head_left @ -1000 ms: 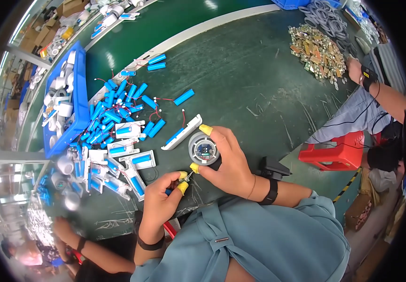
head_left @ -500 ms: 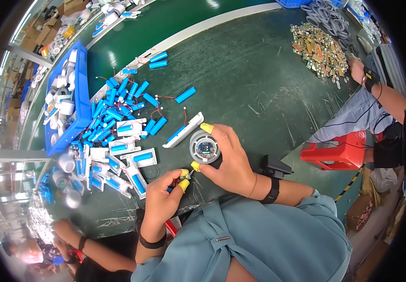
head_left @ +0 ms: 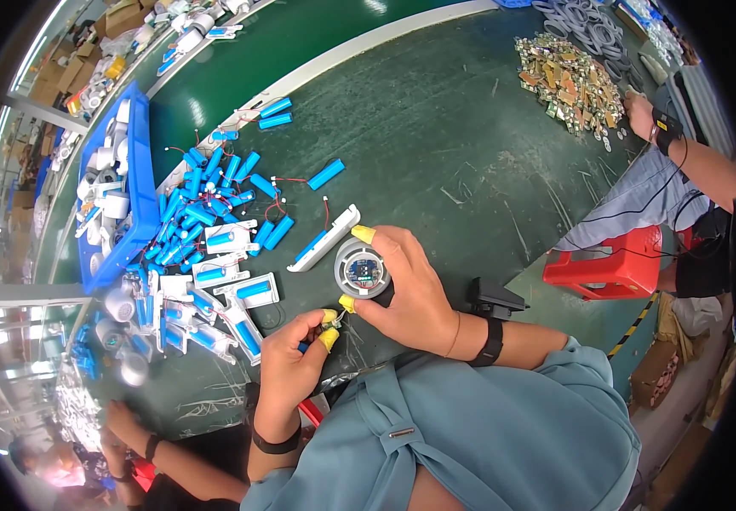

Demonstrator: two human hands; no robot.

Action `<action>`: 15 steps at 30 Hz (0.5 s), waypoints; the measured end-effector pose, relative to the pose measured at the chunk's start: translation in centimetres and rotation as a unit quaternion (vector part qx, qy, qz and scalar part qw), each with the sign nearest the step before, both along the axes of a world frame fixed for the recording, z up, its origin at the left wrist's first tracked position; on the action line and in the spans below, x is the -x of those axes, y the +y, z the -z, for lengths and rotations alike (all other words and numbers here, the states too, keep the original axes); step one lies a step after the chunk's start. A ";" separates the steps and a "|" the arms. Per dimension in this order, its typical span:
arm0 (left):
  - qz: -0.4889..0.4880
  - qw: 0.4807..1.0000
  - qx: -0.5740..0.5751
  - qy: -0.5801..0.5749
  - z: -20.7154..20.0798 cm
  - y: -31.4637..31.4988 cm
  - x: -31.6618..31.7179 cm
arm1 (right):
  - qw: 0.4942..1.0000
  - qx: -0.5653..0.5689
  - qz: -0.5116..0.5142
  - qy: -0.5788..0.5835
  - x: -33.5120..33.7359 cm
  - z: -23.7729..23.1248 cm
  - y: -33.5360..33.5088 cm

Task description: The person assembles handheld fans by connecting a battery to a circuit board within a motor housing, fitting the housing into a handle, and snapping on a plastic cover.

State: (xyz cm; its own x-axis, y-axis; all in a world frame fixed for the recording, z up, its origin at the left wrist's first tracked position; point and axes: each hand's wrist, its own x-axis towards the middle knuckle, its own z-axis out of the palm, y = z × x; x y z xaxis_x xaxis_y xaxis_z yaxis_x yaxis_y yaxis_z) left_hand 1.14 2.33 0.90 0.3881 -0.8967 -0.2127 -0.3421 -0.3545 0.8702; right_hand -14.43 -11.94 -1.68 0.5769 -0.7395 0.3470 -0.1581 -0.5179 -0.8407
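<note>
My right hand (head_left: 419, 300), with yellow finger covers on thumb and forefinger, grips a round grey housing (head_left: 341, 274). Its open end faces up and shows a small blue circuit board (head_left: 363, 271) inside. Just below and left, my left hand (head_left: 291, 351) pinches a small part with thin wires (head_left: 337, 323) between covered fingertips. The part is mostly hidden, and a bit of blue shows within that hand. Beyond the housing lies a long white shell (head_left: 334, 236) with a blue cell along it.
Blue battery cells (head_left: 189, 209) with red wires are heaped at left, by white shells (head_left: 254, 289) and a blue bin (head_left: 140, 170). A black device (head_left: 497, 298) sits right of my wrist. Far right are circuit boards (head_left: 565, 85), grey rings (head_left: 585, 30) and a co-worker's hand (head_left: 638, 115).
The whole view has shifted slightly, so things on the table appear a little farther left. Both hands keep the same hold, almost unmoved.
</note>
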 end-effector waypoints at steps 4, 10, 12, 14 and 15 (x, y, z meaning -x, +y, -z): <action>-0.002 1.000 0.000 0.009 0.0 0.0 0.0 | 1.000 -0.007 0.000 0.009 0.0 -0.1 0.0; -0.008 1.000 0.008 0.019 0.2 0.1 0.0 | 1.000 -0.008 0.000 0.011 -0.1 -0.1 0.0; -0.007 1.000 0.004 0.017 0.2 0.1 -0.1 | 1.000 -0.007 0.000 0.011 -0.1 -0.1 0.0; -0.004 1.000 0.000 0.014 0.3 0.2 -0.1 | 1.000 -0.006 0.000 0.012 -0.1 -0.1 0.0; -0.007 1.000 -0.001 0.017 0.3 0.2 -0.1 | 1.000 -0.009 0.001 0.011 -0.1 -0.1 0.0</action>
